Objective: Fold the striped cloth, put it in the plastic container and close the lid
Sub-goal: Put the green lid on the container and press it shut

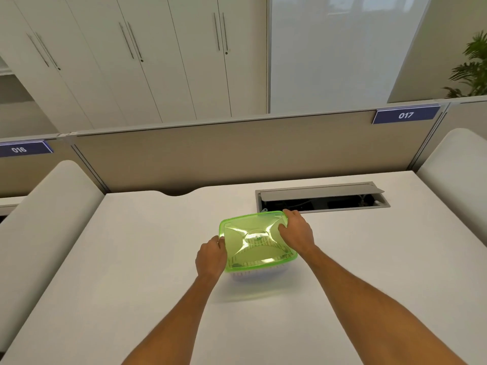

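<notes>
A translucent green lid (253, 242) lies on top of the clear plastic container (257, 275), which stands in the middle of the white desk (131, 259). Through the lid I make out the striped cloth (259, 242) inside the container. My left hand (212, 256) grips the lid's left edge, with the thumb on top. My right hand (297, 231) holds the lid's far right corner, fingers over the rim and thumb pressing on the top. The container's body is mostly hidden under the lid.
An open cable hatch (321, 197) with a raised grey flap sits in the desk just behind the container. Beige partition panels (237, 154) wall off the desk's back. White rounded dividers (52, 206) flank both sides.
</notes>
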